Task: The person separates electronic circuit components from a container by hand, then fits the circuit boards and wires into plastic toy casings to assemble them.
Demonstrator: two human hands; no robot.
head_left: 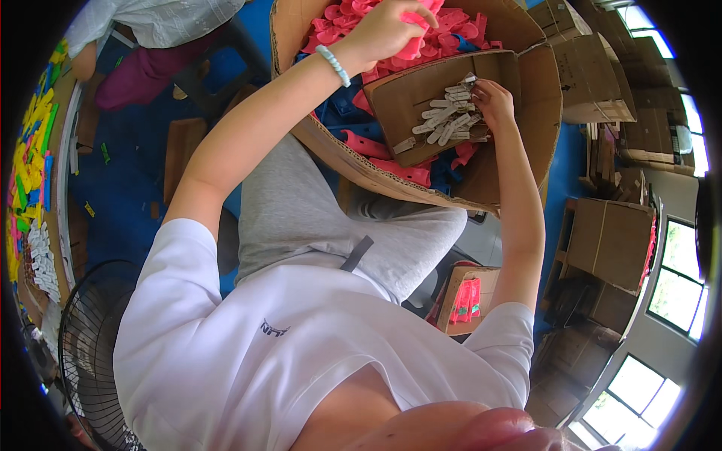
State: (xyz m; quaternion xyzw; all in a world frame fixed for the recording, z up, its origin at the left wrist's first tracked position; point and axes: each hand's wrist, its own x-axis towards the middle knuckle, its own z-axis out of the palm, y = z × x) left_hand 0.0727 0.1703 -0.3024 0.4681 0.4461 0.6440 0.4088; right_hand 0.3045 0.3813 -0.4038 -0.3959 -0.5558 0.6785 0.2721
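Observation:
Over a heap of pink plastic parts, my left hand has its fingers curled around a pink plastic piece, whose full shape is hidden. A pale beaded bracelet circles that wrist. My right hand is closed in a pinch on one small white clip-like piece with a shiny end. It is above the shallow cardboard tray, where several similar white pieces lie piled. The tray rests tilted inside a large cardboard box, on top of pink and dark blue parts.
Below my right arm stands a small carton with pink pieces. At the left, a table edge borders many coloured plastic parts; a black fan is close by. Another person's sleeve shows at upper left. Stacked cartons line the right.

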